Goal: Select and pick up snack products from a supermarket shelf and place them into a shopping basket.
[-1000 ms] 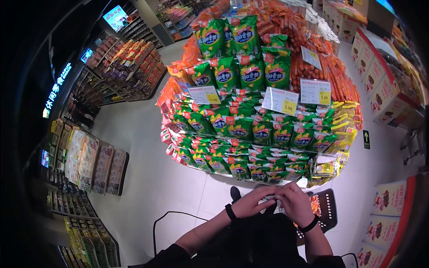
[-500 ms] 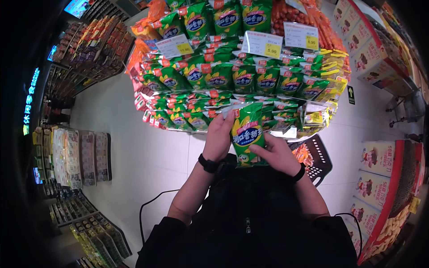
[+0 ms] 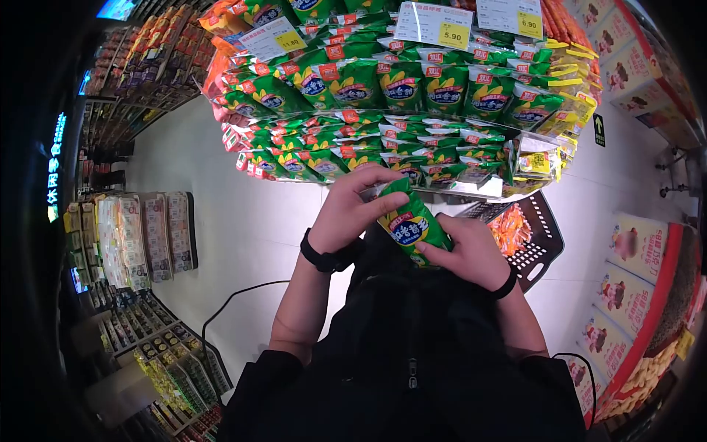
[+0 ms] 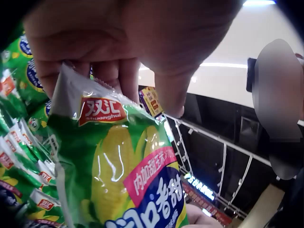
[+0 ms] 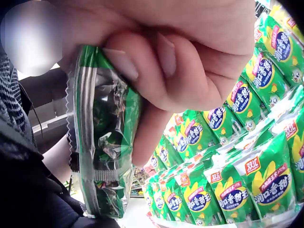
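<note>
Both hands hold a green snack bag (image 3: 409,227) with corn pictured on its front, low before the body. My left hand (image 3: 358,205) is at its upper end, thumb across the front and fingers behind. In the left wrist view, the left fingers (image 4: 113,76) lie behind the pale sealed top edge of the bag (image 4: 111,156). My right hand (image 3: 475,253) grips the lower right side, thumb on the front. The right wrist view shows the bag (image 5: 107,137) side-on, with its crimped seam and the right hand's curled fingers (image 5: 161,71).
A tiered display of matching green bags (image 3: 401,92) stands just ahead, with price cards (image 3: 433,26) above. A dark shopping basket (image 3: 549,232) holding orange packets (image 3: 509,230) is on the floor at right. Stacked printed cartons (image 3: 615,287) line the right, and a black cable (image 3: 239,295) runs at left.
The hands first met with the bag barely visible, then its front turned into view. Now the bag is tilted more, and the left hand covers more of its top. The head view has shifted too.
</note>
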Tool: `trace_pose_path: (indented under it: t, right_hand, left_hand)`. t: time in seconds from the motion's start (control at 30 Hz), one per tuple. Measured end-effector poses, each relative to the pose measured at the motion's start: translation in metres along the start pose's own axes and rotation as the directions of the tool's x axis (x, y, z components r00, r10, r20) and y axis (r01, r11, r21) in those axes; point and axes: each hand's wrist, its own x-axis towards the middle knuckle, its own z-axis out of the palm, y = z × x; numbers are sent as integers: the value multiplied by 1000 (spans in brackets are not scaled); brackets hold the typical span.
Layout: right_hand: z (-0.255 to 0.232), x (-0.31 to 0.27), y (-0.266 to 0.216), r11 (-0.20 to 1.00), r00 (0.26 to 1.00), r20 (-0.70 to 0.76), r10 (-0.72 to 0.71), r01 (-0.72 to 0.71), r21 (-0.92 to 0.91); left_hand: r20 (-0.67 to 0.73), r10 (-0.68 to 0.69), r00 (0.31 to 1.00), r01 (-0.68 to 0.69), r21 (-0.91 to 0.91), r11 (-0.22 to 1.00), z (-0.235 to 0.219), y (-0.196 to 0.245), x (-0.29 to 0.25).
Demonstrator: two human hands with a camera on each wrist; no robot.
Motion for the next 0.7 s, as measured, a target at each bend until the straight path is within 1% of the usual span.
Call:
trace_pose_path:
  t: [0.03, 0.13, 0.23, 0.33, 0.37, 0.4, 0.43, 0.5, 0.53, 0.57, 0.6, 0.63, 0.67, 0.7]
  right_hand:
    - [-2, 0, 0, 1000, 1000, 16, -13, 13, -9]
    - [-4, 0, 0, 999, 999, 21, -35, 36, -21]
    - [-6, -2, 2, 999, 999, 23, -43, 42, 11]
    - [-7, -4, 10, 996, 996, -3, -84, 84, -42]
    - [-5, -6, 17, 991, 992, -37, -121, 119, -60]
    - [-9, -9, 17, 992, 994, -43, -101, 97, -74]
    - [-12, -11, 17, 993, 995, -45, -86, 82, -81]
    - [-15, -16, 16, 995, 998, -30, -49, 47, -83]
    - [-12, -18, 19, 996, 995, -85, -52, 46, -71]
    - [-7, -20, 25, 997, 989, -137, -55, 48, -58]
    - [-4, -22, 29, 998, 980, -189, -57, 49, -46]
    - [-7, -24, 31, 997, 989, -145, -40, 30, -73]
    - [-7, -24, 35, 996, 990, -138, -32, 21, -83]
    - [-6, -25, 39, 995, 991, -134, -23, 11, -95]
  left_hand:
    - [37, 8, 999, -10, 50, 999, -1, 0, 0]
    - [20, 79, 997, -81, 128, 988, 2, 4, 0]
    - [-121, 37, 992, -37, 4, 999, 16, 6, -5]
    - [-231, 64, 971, -90, -107, 990, 25, -12, 0]
    - [-234, 69, 970, -97, -113, 989, 30, -12, 1]
    - [-241, 74, 968, -104, -113, 988, 33, -11, 2]
    - [-249, 85, 965, -101, -50, 994, 35, -8, 3]
    - [-182, 165, 969, -157, 57, 986, 45, 5, 0]
    - [-153, 202, 967, -185, 115, 976, 49, 10, -1]
    - [-87, 270, 959, -243, 237, 941, 50, 9, -1]
    - [-17, 274, 962, -259, 280, 924, 55, 17, -3]
    - [64, 324, 944, -325, 353, 877, 59, 16, -3]
    - [150, 367, 918, -395, 417, 819, 62, 15, -1]
    - [166, 367, 915, -403, 420, 813, 66, 13, 0]
